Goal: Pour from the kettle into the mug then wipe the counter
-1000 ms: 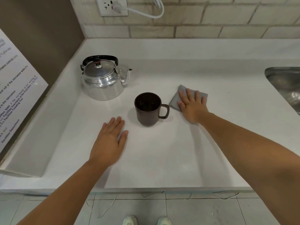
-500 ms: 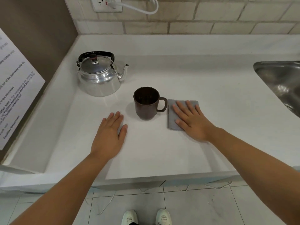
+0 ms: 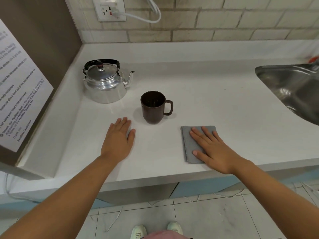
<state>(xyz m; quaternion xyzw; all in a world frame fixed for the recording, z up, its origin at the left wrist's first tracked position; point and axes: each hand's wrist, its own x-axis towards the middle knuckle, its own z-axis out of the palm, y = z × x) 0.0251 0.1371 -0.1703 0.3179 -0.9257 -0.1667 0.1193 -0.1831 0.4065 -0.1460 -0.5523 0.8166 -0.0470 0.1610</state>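
Observation:
A shiny metal kettle (image 3: 105,85) with a black handle stands at the back left of the white counter (image 3: 207,100), spout pointing right. A dark brown mug (image 3: 152,106) stands upright in front of it, handle to the right. My left hand (image 3: 119,140) lies flat and empty on the counter, just left of and nearer than the mug. My right hand (image 3: 211,149) presses flat, fingers spread, on a folded grey cloth (image 3: 189,140) near the counter's front edge, right of the mug.
A steel sink (image 3: 291,88) is sunk into the counter at the right. A brown panel with a printed notice (image 3: 19,94) walls off the left side. A wall socket (image 3: 110,10) with a white cable sits on the tiled back wall.
My right hand has dragged the grey cloth from beside the mug's handle toward the front edge of the counter. My left hand has stayed flat in place.

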